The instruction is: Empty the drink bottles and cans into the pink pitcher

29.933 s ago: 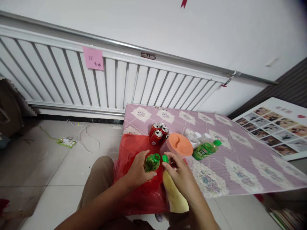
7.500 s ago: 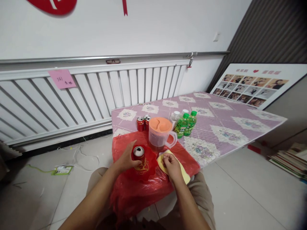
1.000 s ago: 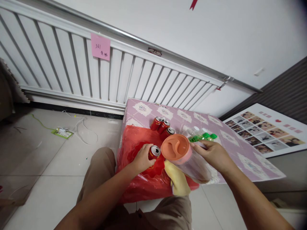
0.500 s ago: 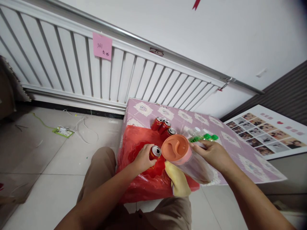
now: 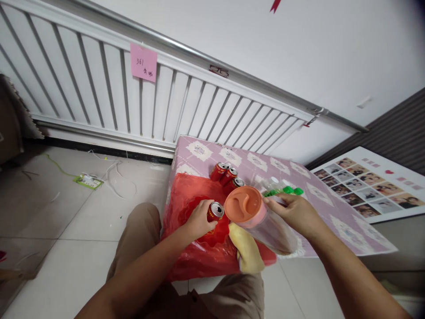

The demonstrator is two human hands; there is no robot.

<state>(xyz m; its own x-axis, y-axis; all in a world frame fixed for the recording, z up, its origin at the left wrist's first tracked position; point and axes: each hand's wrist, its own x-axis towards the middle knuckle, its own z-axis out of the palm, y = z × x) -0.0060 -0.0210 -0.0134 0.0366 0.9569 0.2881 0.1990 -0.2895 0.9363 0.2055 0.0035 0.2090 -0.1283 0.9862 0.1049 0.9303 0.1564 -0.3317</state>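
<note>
My left hand is wrapped round a red drink can with an opened top, held over a red plastic sheet. In my right hand is a clear pitcher with an orange lid, gripped at its handle. The pitcher tilts to the left, its lid close beside the can; whether they touch I cannot tell. Some brownish liquid shows inside the pitcher. A folded yellow cloth lies below the lid. Behind it stand several red cans.
Clear bottles with green caps lie on the purple patterned tablecloth behind my right hand. A white radiator runs along the wall. A photo board leans at the right. On the floor to the left is a power strip with cables.
Almost nothing differs. The view has shifted slightly, and both hands keep their hold on the can and the pitcher.
</note>
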